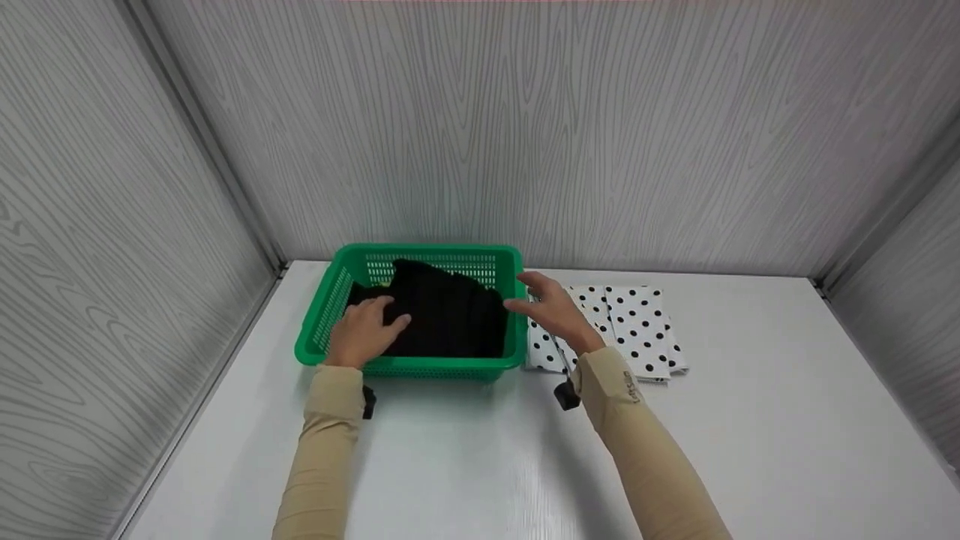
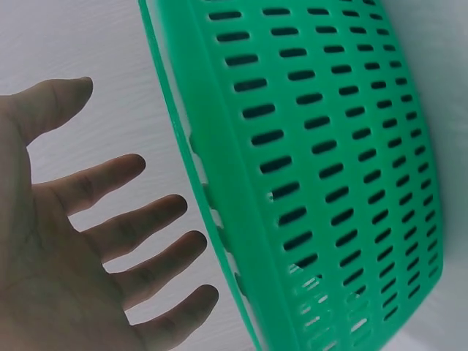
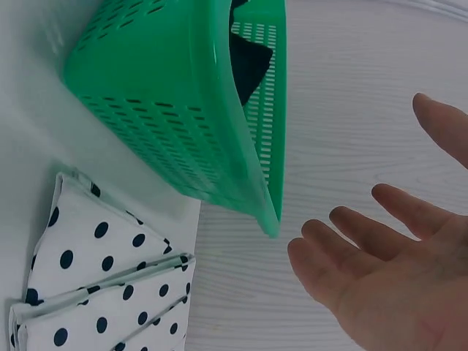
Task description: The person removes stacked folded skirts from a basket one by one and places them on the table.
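A green slotted plastic basket (image 1: 420, 367) stands at the back of the white table, and a black cloth (image 1: 450, 315) lies in it. My left hand (image 1: 375, 319) is over the near left part of the basket, fingers straight above the black cloth; I cannot tell whether it touches. In the left wrist view the left hand (image 2: 110, 241) is spread beside the basket wall (image 2: 329, 183) and holds nothing. My right hand (image 1: 540, 296) hovers with relaxed, empty fingers at the basket's right rim. The right wrist view has the right hand (image 3: 380, 270), the basket (image 3: 168, 110) and the black cloth (image 3: 248, 58).
A folded white cloth with black polka dots (image 1: 634, 322) lies on the table just right of the basket, partly under my right forearm; it also shows as the polka-dot cloth (image 3: 95, 278). Grey wood-grain walls (image 1: 480, 135) close in the back and both sides.
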{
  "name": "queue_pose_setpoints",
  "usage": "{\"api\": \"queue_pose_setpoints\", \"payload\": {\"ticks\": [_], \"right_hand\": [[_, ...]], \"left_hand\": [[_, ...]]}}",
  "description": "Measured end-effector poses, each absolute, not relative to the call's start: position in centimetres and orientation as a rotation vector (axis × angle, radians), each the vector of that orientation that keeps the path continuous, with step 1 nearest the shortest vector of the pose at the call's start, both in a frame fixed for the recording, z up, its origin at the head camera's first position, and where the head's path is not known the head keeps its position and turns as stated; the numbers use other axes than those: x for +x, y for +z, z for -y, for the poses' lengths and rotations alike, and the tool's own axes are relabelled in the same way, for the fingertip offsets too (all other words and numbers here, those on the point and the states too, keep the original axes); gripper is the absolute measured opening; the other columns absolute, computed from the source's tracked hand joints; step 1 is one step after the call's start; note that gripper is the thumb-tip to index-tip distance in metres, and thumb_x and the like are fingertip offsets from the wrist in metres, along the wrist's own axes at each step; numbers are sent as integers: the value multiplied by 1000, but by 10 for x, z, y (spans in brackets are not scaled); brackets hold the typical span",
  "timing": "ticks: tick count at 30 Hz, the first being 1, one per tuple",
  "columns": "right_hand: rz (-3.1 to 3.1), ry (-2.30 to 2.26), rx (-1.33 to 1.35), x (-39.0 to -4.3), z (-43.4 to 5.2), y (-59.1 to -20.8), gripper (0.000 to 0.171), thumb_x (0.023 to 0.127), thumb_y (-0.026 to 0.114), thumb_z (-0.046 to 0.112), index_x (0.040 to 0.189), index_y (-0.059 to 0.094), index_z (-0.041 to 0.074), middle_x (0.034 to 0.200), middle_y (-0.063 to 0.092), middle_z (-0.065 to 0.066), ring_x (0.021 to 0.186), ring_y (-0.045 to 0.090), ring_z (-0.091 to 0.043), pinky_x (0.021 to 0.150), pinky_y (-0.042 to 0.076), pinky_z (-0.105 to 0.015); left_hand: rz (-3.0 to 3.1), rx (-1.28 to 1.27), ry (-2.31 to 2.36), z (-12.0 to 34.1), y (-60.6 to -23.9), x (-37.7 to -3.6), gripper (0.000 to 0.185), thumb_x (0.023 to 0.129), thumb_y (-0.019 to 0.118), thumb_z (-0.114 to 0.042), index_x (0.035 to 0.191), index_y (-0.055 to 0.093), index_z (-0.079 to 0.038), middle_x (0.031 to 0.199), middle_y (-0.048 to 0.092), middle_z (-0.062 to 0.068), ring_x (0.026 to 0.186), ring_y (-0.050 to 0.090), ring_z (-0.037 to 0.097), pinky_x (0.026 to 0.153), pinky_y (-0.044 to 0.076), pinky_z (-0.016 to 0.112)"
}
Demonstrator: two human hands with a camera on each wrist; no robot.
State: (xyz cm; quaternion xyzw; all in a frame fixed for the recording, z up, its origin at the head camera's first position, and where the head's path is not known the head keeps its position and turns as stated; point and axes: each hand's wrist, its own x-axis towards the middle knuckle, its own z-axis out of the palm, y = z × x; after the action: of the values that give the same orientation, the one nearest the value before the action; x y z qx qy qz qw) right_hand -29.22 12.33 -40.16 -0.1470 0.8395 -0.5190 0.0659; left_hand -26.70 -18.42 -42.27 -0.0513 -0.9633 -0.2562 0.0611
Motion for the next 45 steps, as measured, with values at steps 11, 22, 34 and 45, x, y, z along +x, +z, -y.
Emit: {"api": "queue_pose_setpoints", "payload": {"ticks": [11, 22, 34, 45], "right_hand": [[-2443, -1576, -387, -290, -91, -407, 67, 98, 65, 22, 153, 37, -5, 156, 40, -21, 141, 40, -37, 113, 36, -48], [-2324, -1592, -190, -291, -62, -420, 65, 98, 66, 23, 151, 40, -4, 155, 40, -23, 139, 42, -35, 113, 35, -47], [-2302, -1544, -12, -289, -46, -438, 79, 96, 68, 26, 157, 27, -3, 160, 31, -22, 146, 32, -36, 118, 27, -48], [-2187, -1491, 146, -297, -46, -441, 93, 95, 70, 25, 162, 11, 0, 167, 14, -18, 153, 14, -34, 121, 17, -46]], "left_hand": [[2937, -74, -877, 199, -429, -274, 59, 102, 59, -33, 143, 50, 8, 139, 54, 31, 126, 52, 46, 104, 42, 58], [2994, 15, -917, 207, -432, -282, 64, 103, 56, -34, 145, 45, 12, 141, 51, 35, 126, 51, 49, 103, 42, 59], [3143, 133, -1011, 209, -441, -284, 74, 102, 52, -35, 152, 28, 15, 151, 36, 38, 138, 36, 53, 111, 32, 60], [3280, 238, -1047, 206, -447, -295, 82, 102, 46, -37, 155, 12, 15, 155, 21, 42, 142, 24, 56, 115, 25, 62]]}}
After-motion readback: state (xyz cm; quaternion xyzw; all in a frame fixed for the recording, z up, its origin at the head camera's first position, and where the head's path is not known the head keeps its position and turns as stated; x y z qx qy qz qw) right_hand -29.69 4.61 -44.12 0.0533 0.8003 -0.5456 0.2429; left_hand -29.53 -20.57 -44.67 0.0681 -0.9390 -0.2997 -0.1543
